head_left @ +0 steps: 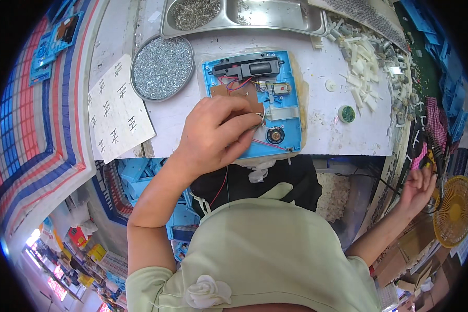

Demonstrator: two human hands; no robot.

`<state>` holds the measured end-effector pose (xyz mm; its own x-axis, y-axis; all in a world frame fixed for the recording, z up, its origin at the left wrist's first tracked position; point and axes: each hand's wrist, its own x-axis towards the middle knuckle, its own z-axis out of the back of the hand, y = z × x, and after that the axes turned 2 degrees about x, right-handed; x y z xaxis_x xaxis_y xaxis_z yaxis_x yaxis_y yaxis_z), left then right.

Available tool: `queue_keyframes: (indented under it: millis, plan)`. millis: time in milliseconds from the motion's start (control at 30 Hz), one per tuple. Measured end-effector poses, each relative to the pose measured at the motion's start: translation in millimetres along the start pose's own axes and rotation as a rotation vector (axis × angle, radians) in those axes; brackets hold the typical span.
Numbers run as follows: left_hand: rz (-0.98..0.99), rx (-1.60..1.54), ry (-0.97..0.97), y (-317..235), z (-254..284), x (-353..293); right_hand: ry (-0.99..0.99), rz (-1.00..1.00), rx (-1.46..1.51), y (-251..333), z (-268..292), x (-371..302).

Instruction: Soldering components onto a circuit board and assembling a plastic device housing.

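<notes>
On the bench in front of me lies a blue plastic casing (255, 148) with its inside facing up. A brown circuit board (248, 93), a black plastic mechanism (260, 68), a small metal motor (282, 88), a round speaker (275, 135) and thin coloured wires sit in it. My left hand (218, 130) rests over the casing's left side, fingertips pinched at the board's lower edge; what lies between them is hidden. Far to the right, my right hand (417, 191) is off the bench, fingers loosely curled and apart, beside a dark cable-like thing (438, 161). It holds nothing visible.
A round tray of silver screws (162, 67) and a paper with handwriting (118, 114) lie left. A compartmented steel tray (275, 26) stands behind. White plastic parts (361, 67) and a small green roll (347, 114) lie right. A yellow basket (454, 212) is beyond my right hand.
</notes>
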<state>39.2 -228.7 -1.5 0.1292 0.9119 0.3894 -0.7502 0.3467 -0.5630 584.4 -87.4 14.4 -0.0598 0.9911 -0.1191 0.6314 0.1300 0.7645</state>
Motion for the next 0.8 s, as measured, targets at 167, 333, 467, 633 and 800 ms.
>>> queue_keyframes:
  millis: [167, 333, 467, 633, 800]
  plan:
    - [-0.051, 0.029, 0.077, -4.9, -3.2, 11.0, -0.168, 0.045, -0.794, -129.1, -130.2, -37.7]
    - [0.026, 0.016, -0.02, -8.1, -0.2, 6.9, 0.553, 0.416, -1.234, -204.6, -236.8, 5.1]
    - [0.035, 0.07, -0.111, -6.9, -2.1, 7.2, 0.702, 0.518, -1.532, -220.0, -270.6, 20.8]
    - [0.065, 0.118, -0.106, -12.3, -12.6, 24.3, 0.746, 0.569, -1.684, -218.5, -276.6, 18.7]
    - [0.043, 0.225, -0.082, -13.1, -20.6, 37.2, 0.704, 0.15, -1.566, -210.2, -275.9, 25.9]
